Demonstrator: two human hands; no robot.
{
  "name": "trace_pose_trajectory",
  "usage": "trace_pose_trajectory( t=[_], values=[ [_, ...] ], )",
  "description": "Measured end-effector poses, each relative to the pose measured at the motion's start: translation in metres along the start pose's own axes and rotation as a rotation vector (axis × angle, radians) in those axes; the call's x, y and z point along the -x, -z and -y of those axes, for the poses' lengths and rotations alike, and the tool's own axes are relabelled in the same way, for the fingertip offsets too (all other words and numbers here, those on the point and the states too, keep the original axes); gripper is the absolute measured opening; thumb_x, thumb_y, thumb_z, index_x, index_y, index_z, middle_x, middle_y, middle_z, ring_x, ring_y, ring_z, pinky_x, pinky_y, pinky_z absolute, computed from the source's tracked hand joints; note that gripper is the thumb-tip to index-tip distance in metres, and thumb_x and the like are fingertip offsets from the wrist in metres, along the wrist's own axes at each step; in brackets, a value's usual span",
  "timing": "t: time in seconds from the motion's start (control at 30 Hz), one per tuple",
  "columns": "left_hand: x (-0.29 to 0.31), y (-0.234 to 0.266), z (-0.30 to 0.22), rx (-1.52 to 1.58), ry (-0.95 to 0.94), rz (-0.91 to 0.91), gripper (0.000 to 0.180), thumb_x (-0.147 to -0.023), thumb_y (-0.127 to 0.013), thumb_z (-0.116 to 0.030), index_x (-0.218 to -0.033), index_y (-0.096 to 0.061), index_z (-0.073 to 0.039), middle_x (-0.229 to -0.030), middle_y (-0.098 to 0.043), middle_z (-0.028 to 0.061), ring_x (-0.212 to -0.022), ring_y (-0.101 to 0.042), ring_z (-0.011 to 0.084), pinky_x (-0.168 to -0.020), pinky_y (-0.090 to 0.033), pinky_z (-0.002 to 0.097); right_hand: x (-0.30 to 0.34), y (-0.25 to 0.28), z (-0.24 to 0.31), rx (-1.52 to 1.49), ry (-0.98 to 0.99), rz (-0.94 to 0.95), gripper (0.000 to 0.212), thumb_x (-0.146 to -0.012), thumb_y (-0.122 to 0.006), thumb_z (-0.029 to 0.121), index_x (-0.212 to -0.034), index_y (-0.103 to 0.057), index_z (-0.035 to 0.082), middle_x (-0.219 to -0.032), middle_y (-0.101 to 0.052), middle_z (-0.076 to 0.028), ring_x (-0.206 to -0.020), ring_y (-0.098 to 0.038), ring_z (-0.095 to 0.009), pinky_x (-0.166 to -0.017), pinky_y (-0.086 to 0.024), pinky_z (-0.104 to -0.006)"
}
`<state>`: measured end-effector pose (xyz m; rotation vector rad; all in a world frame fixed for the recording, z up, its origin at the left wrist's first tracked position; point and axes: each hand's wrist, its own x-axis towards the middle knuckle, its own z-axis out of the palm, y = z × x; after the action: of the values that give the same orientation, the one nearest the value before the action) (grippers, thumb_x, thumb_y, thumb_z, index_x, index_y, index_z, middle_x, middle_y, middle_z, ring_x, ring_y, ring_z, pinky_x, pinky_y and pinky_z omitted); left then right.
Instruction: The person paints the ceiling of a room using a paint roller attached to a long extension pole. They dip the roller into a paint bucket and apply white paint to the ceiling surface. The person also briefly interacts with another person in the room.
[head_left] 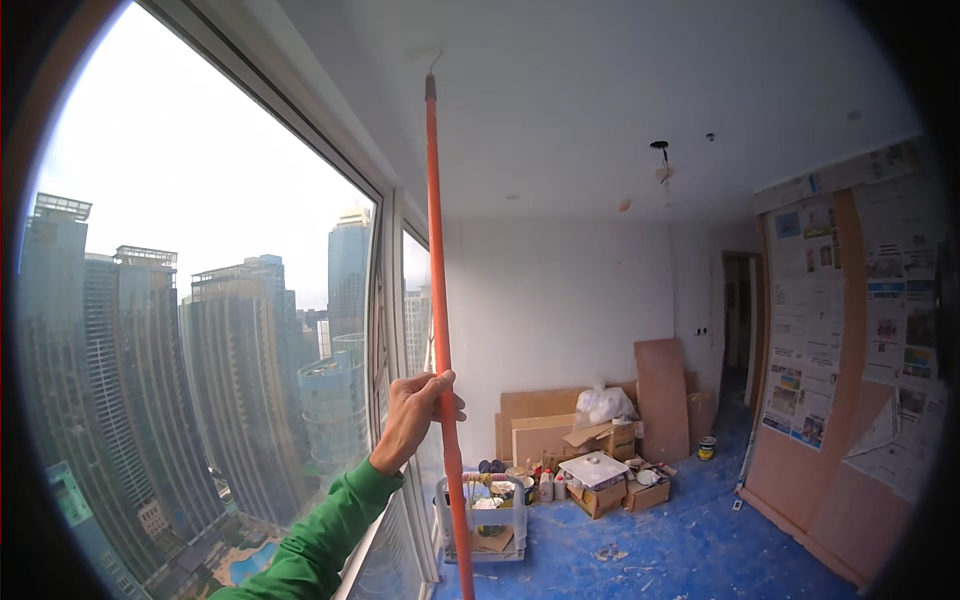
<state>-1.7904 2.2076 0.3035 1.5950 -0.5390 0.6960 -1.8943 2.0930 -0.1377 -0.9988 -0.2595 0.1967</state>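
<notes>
My left hand [413, 415], at the end of a green sleeve, is closed around a long orange extension pole [437, 250]. The pole runs upright from the lower edge to just below the white ceiling [600, 90]. A dark collar caps its upper end, and a thin bent wire frame [436, 62] sticks out of it. Whatever that wire carries blends into the pale ceiling; I cannot make it out clearly. My right hand is out of the picture.
On the left is a large window [230, 200] overlooking towers. A clear plastic crate [510, 535], cardboard boxes [597, 498] and leaning boards [660, 400] stand on the blue floor covering [690, 545]. Wires hang from a ceiling hole [660, 146]. Newspaper-covered panels [810, 320] line the right.
</notes>
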Motion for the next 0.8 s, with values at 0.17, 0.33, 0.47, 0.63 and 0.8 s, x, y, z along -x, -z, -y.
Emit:
trace_pose_trajectory(
  t=[0.17,0.33,0.47,0.63,0.8],
  values=[
    [0.024,-0.002,-0.013,-0.041,-0.021,-0.002,0.040,-0.095,-0.058,-0.031,-0.087,-0.064,0.008,-0.073,-0.066,0.0134,-0.062,-0.067,0.0194,-0.056,-0.054,0.0275,0.004,0.004,-0.002,0.008,0.010,-0.018,0.017,-0.092,-0.060,0.011,-0.075,-0.057,0.006,-0.056,-0.045,0.005,-0.049,-0.044,-0.007,-0.043,-0.033,-0.0297],
    [0.042,-0.003,-0.020,-0.062,-0.055,-0.015,0.039,-0.096,-0.058,-0.030,-0.089,-0.065,0.007,-0.073,-0.066,0.0120,-0.063,-0.067,0.0180,-0.056,-0.054,0.0269,-0.008,0.017,-0.011,0.085,0.045,0.000,0.019,-0.091,-0.060,0.012,-0.074,-0.056,0.006,-0.056,-0.044,0.005,-0.050,-0.043,-0.007,-0.044,-0.032,-0.0297],
    [0.052,-0.007,-0.024,-0.047,-0.069,-0.003,0.034,-0.097,-0.056,-0.025,-0.089,-0.064,0.007,-0.073,-0.066,0.0112,-0.064,-0.067,0.0165,-0.056,-0.054,0.0269,-0.015,0.025,-0.015,0.129,0.074,-0.002,0.020,-0.091,-0.061,0.012,-0.072,-0.055,0.006,-0.056,-0.043,0.005,-0.050,-0.042,-0.007,-0.044,-0.032,-0.0298],
    [0.069,-0.005,-0.024,-0.088,-0.122,-0.031,0.027,-0.097,-0.054,-0.017,-0.089,-0.062,0.008,-0.073,-0.066,0.0098,-0.064,-0.066,0.0151,-0.058,-0.054,0.0265,-0.022,0.027,-0.019,0.168,0.102,0.018,0.022,-0.090,-0.061,0.012,-0.070,-0.054,0.007,-0.056,-0.042,0.006,-0.051,-0.041,-0.007,-0.044,-0.031,-0.0299],
    [0.071,-0.009,-0.010,-0.100,-0.146,-0.011,0.023,-0.097,-0.054,-0.014,-0.092,-0.061,0.008,-0.073,-0.066,0.0098,-0.067,-0.067,0.0139,-0.060,-0.055,0.0265,-0.026,0.034,-0.021,0.202,0.117,0.007,0.024,-0.090,-0.062,0.013,-0.069,-0.053,0.007,-0.056,-0.041,0.006,-0.051,-0.040,-0.007,-0.044,-0.031,-0.0300]
  ],
)
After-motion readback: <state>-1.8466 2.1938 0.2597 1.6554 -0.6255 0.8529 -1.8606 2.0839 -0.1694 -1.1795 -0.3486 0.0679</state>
